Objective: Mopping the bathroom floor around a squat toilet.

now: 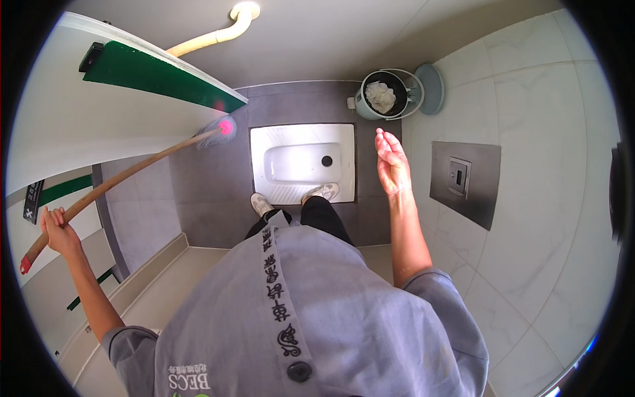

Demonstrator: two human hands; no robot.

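My left hand (60,231) is closed around the wooden handle of a mop (124,174), close to its red-tipped end. The mop's grey string head (211,134), with a pink socket, rests on the dark floor beside the stall door. My right hand (392,161) is held out in the air with its fingers together and slightly curled; I cannot tell whether anything is between them. Just beyond it stands a light blue waste bin (369,110) with a raised handle, its lid (430,89) swung back, and crumpled white paper (380,97) inside a black liner.
A white squat toilet (302,136) is set in the grey tile floor, with my shoes at its near edge. The white door (64,119) with a green band stands at the left. A cream pipe (218,37) crosses the far wall; a metal flush plate (466,183) is on the right wall.
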